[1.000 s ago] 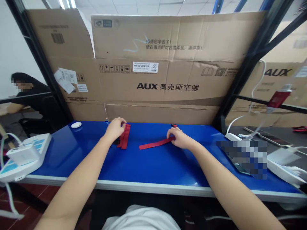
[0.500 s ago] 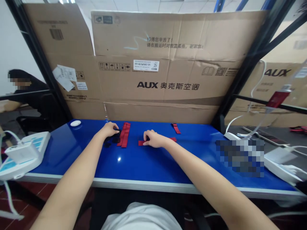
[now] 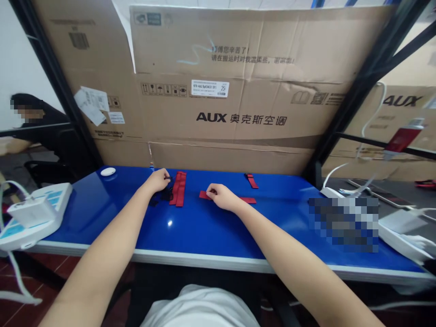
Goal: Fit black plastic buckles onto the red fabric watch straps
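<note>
Several red straps (image 3: 179, 190) lie side by side on the blue table, left of centre. Small black pieces (image 3: 166, 194) are heaped against their left side. My left hand (image 3: 160, 179) is above that heap, its fingers pinched on a small black piece. Near the table's middle, a red strap (image 3: 248, 200) lies crosswise under my right hand (image 3: 216, 193). The fingertips of that hand are pressed together at the strap's left part; whether they grip it is hidden. A short red strap with a black end (image 3: 252, 180) rests farther back on the right.
Tall cardboard (image 3: 245, 100) stands behind the blue table (image 3: 211, 231). Power strips lie at the left (image 3: 63, 200) and right (image 3: 398, 236), near a blurred-out item. A white oval object (image 3: 108, 171) sits back left. A person (image 3: 44, 122) sits beyond the left frame post.
My left hand has risen slightly with its fingers closed on a black piece. My right hand's fingers have drawn together over the crosswise strap. The camera view has shifted a little.
</note>
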Motion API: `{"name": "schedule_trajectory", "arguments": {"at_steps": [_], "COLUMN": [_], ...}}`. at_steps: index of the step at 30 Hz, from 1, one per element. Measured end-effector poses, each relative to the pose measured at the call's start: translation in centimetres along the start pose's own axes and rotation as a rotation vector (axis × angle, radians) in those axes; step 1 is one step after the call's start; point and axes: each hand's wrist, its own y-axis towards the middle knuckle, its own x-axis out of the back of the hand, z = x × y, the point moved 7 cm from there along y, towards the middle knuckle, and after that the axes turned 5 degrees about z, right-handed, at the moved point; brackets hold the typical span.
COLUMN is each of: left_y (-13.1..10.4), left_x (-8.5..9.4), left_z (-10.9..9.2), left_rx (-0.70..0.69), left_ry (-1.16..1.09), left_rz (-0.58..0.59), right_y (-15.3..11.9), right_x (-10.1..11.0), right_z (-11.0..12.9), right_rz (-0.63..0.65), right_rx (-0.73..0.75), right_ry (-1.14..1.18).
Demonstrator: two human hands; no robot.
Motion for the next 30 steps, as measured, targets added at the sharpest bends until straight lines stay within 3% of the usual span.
{"name": "schedule_trajectory", "arguments": {"at_steps": [3,5,7,11,14,23,30], "left_y": [-1.0,-2.0,-3.1,-4.8,-5.4,-5.7,-6.3], "left_x": [-0.4,-1.4,-2.3,-4.2,-5.3,-5.6,-6.0], "left_z": [-2.9,-5.5,-7.5,-10.0,-10.8,-11.4,-12.0], "left_rx": [-0.118,-0.248,-0.287,-0.305,-0.294,-0.337,-0.290], "left_ry": [-0.234,-0.539,-0.787,-0.972,-1.028,-0.981,-1.139], "left_rz": [0.025,0.162,0.289,0.456,0.513,0.457,0.536], "right_y": [0.0,0.1,0.1,0.1,0.0,-0.4,0.1], "right_x": [0.7,1.1,1.5,2.0,2.0,2.3,1.9], "right_z": [-0.4,-0.4,-0.2,0.1,0.3,1.2,0.5], "right_rz": [-0.029,-0.050,-0.071,-0.081,-0.049,0.036,-0.047], "right_rx": [-0.050,-0.058,-0.040,-0.008,0.015,0.093,0.092], "right_ry": [0.144,0.236,0.299,0.358,0.382,0.445,0.649]}}
